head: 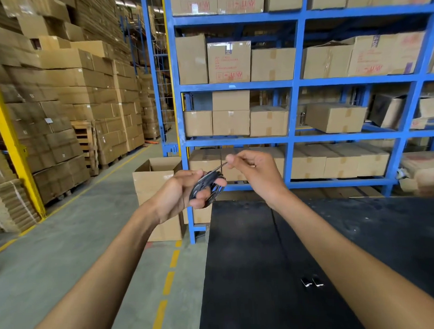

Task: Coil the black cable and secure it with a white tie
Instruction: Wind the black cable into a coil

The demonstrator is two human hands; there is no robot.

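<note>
While much of the coiled black cable (207,189) is hidden behind the fingers (200,202) of the left hand (180,192), one bundle is seen clamped there, above the desk (263,261) edge. A single thin strand, blurred and pale, perhaps the white tie (217,168), is pinched between the closed fingertips of the right hand (253,173), just beside the coil. Two small dark objects (312,281) are left on the desk.

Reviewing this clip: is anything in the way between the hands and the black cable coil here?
Nothing visible. The left hand already grips the black cable coil directly, fingers wrapped around it. The right hand pinches a thin strand running from the coil, with only open air between them. Whether that strand is the tie or the cable's end cannot be told.
</note>
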